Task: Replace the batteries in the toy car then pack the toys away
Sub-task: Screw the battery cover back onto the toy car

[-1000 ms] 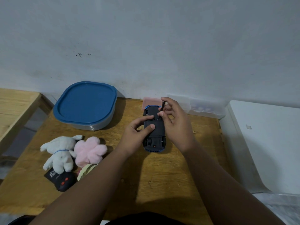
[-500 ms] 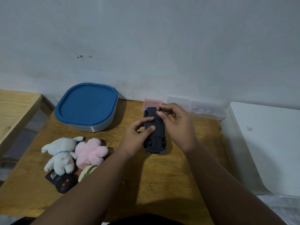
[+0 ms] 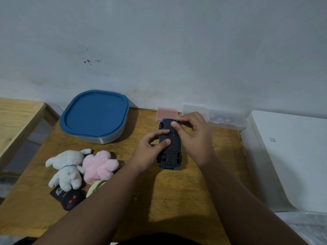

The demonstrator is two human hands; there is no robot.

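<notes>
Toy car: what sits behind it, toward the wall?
A small pink box sits just behind the upturned toy car, near the wall. The car's front and the right hand cover the box's lower edge, so contact cannot be seen.

Worktop (image 3: 159, 200) before me, blue-lidded tub (image 3: 95, 114) far left, two plush toys (image 3: 68, 169) and remote (image 3: 70, 200) near left, upturned toy car (image 3: 170, 152) centre, cases (image 3: 166, 113) far.
</notes>
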